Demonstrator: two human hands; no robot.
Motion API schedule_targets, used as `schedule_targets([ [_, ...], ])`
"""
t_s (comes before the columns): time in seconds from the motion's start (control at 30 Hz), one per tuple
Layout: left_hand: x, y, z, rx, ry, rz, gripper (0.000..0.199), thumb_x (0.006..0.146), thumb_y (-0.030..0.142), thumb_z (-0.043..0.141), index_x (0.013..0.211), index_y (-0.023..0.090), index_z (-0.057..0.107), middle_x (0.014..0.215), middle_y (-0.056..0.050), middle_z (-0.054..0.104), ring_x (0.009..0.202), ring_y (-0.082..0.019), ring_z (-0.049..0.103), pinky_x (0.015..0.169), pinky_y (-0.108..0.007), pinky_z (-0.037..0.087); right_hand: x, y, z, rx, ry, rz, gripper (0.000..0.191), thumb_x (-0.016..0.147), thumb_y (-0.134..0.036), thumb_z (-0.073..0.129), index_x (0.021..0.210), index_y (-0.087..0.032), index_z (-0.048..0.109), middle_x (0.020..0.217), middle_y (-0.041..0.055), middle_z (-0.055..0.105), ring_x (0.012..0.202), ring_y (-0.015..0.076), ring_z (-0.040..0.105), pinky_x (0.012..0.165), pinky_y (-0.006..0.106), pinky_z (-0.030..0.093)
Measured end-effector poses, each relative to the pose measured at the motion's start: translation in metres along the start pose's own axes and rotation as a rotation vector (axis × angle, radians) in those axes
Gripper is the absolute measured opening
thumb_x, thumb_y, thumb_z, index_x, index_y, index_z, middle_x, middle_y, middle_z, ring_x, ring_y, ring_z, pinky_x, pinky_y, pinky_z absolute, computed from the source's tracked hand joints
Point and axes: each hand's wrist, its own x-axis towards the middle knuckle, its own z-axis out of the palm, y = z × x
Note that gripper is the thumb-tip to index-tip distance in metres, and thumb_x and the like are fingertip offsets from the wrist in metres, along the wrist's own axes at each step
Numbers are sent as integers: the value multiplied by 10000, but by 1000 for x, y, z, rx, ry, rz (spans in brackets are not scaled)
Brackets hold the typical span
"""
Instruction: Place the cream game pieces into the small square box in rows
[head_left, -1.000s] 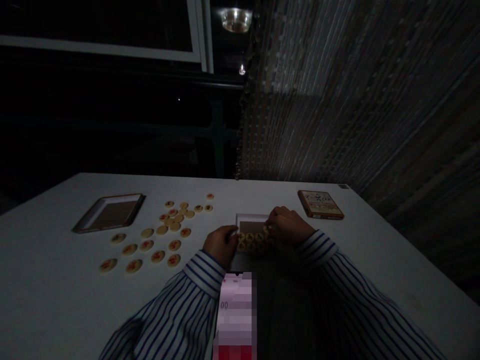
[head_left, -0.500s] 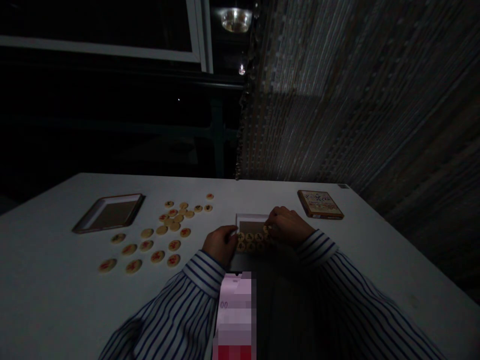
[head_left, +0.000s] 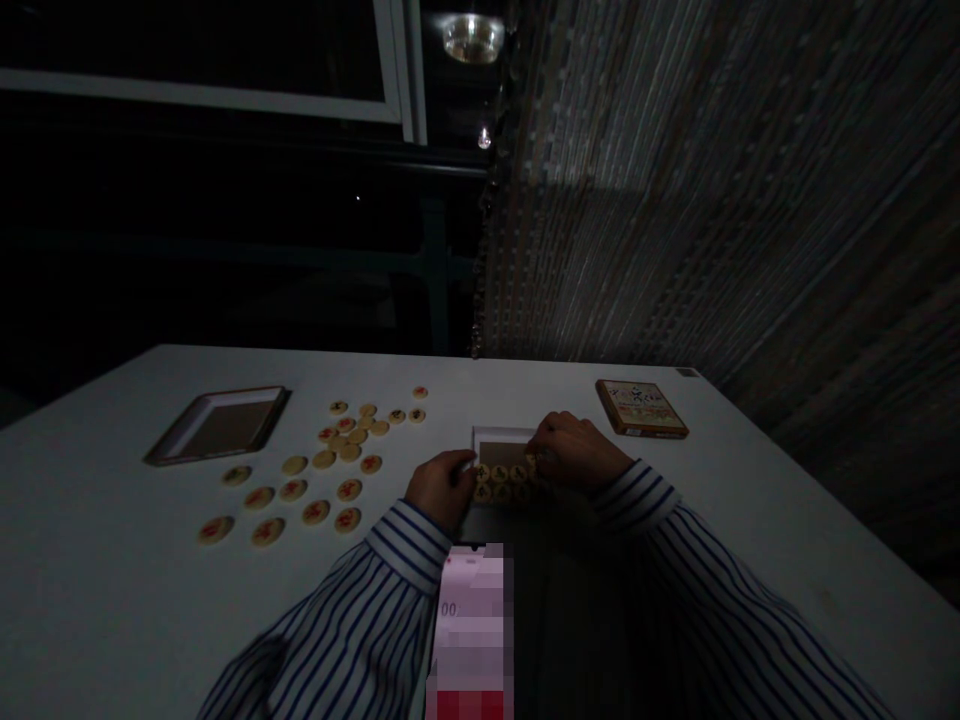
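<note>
An open shallow box (head_left: 504,435) lies in front of me, with several round pieces (head_left: 501,474) with dark characters in rows in its near part. My left hand (head_left: 442,488) closes its fingers on the box's left edge. At the box's right side my right hand (head_left: 574,450) is pinched over a round piece (head_left: 532,462), partly hidden by the fingers. Several loose round pieces (head_left: 292,489), some with red and some with dark characters, are scattered on the white table (head_left: 405,620) to the left.
An empty box half (head_left: 229,430) lies at the far left. A closed printed box (head_left: 642,409) is at the back right. A phone-like screen (head_left: 472,620) is below my hands. Behind the table hangs a string curtain (head_left: 600,200).
My right hand has shifted very slightly at the box's right side. The left hand and the loose pieces look the same.
</note>
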Motion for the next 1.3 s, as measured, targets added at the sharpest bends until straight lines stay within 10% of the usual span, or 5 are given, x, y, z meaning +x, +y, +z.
schedule_targets([
  [0.87,0,0,0,14,16,26,292,715,276,472,957,170,598,924,-52,642,805,-157,593,746,-263,459,-1,-4,-4,-59,-110,-51,206,707,-300,496,868,-294,623,917,50,508,888,201,427,672,305,315],
  [1.3,-1,4,-8,-12,71,-6,299,711,285,458,944,161,599,864,-54,651,770,-153,596,723,-269,464,-6,-4,-29,19,287,47,220,782,-246,396,879,-178,581,860,55,568,849,171,466,748,305,290],
])
